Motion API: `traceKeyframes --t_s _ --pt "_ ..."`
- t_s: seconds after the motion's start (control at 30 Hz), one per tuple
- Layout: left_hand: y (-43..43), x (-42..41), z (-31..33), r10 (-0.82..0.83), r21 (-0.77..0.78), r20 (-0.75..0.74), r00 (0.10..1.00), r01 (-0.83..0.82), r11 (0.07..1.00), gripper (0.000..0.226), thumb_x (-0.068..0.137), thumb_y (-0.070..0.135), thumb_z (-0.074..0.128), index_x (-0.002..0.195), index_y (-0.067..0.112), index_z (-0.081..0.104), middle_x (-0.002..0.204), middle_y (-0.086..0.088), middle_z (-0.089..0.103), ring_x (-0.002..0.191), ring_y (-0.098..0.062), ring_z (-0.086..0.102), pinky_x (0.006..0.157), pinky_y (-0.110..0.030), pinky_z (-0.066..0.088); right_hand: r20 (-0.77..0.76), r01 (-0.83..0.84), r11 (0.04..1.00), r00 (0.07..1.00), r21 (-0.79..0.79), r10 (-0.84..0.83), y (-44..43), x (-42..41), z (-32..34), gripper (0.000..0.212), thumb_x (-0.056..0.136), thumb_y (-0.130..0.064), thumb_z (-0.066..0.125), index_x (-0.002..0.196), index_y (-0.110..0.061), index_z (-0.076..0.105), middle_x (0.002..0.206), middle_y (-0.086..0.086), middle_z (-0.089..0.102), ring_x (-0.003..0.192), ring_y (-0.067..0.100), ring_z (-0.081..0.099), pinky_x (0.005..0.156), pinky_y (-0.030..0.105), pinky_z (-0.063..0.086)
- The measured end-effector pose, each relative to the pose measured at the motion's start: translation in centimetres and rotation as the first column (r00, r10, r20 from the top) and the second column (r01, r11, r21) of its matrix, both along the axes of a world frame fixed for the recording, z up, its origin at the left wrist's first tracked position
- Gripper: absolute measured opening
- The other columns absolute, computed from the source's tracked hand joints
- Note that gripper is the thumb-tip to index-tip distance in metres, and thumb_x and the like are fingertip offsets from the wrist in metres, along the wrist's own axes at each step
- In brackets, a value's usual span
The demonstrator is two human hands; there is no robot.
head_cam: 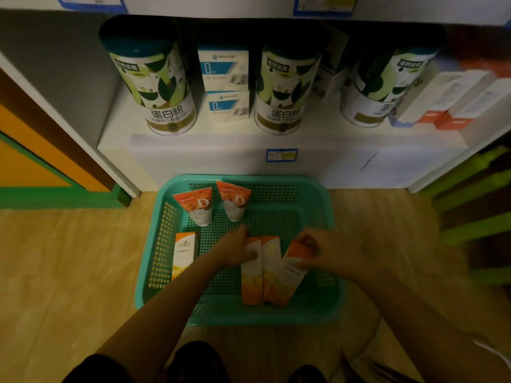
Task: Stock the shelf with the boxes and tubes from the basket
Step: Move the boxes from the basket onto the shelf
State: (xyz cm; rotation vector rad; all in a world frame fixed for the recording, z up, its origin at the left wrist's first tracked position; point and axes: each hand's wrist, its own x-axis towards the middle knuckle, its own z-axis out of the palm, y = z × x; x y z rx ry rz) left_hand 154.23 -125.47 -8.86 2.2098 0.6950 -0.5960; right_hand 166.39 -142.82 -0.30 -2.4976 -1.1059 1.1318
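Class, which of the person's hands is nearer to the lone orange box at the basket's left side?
Left. The left hand lies just right of the lone orange box; the right hand is farther right, gripping another box.

Three big green-lidded protein powder tins point(166, 87) lined up, stacked blue-white boxes point(225, 84) between two, wooden floor point(69, 258) below.
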Motion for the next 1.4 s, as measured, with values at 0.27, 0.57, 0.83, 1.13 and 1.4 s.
traceKeyframes --t_s 0.27,0.57,0.83,1.13,1.4 --pt "1.5 -1.0 3.3 -0.013 -0.085 0.156 0.988 0.027 0.996 0.048 0.073 0.021 0.076 0.115 0.011 0.055 0.118 -0.013 0.059 0.101 -0.024 0.057 0.086 -0.032 0.050 0.001 0.013 0.997 1.000 0.080 -0.013 0.6 -1.4 1.7 0.048 0.072 -0.032 0.075 0.115 -0.026 0.055 0.121 -0.003 0.061 0.100 0.010 0.056 0.080 0.022 0.046" --pt "4.6 -1.5 18.1 -0.034 0.134 0.435 0.900 -0.027 0.991 0.040 0.067 0.021 0.080 0.103 0.014 0.064 0.096 0.002 0.061 0.090 -0.016 0.057 0.073 -0.025 0.044 0.116 -0.056 0.971 0.993 0.232 0.030 4.8 -0.6 13.2 0.047 0.071 -0.029 0.076 0.114 -0.021 0.057 0.119 0.002 0.062 0.107 0.019 0.058 0.092 0.034 0.049" --pt "8.7 -2.0 37.0 -0.038 0.212 0.598 0.800 -0.113 0.971 0.037 0.066 0.017 0.082 0.097 0.009 0.063 0.091 -0.004 0.065 0.086 -0.021 0.062 0.079 -0.036 0.053 0.299 -0.156 0.907 0.954 0.391 0.036 8.7 1.1 30.2 0.044 0.070 -0.034 0.078 0.108 -0.027 0.058 0.116 -0.001 0.064 0.102 0.017 0.059 0.087 0.032 0.050" --pt "11.6 -3.3 55.4 -0.112 0.357 0.716 0.689 -0.224 0.907 0.040 0.067 0.018 0.080 0.103 0.010 0.062 0.103 -0.008 0.065 0.093 -0.021 0.063 0.083 -0.035 0.055 0.407 -0.251 0.808 0.913 0.534 0.015 11.6 2.0 48.0 0.041 0.061 -0.024 0.084 0.094 -0.026 0.059 0.097 -0.001 0.064 0.090 0.016 0.063 0.084 0.034 0.054" --pt "12.2 -2.5 65.7 -0.198 0.423 0.769 0.608 -0.252 0.870 0.040 0.072 0.018 0.076 0.108 0.010 0.059 0.101 0.000 0.060 0.091 -0.014 0.061 0.078 -0.026 0.055 0.477 -0.303 0.770 0.879 0.561 -0.002 12.5 2.3 58.9 0.044 0.065 -0.019 0.081 0.104 -0.017 0.061 0.106 0.006 0.068 0.097 0.020 0.065 0.092 0.039 0.052"
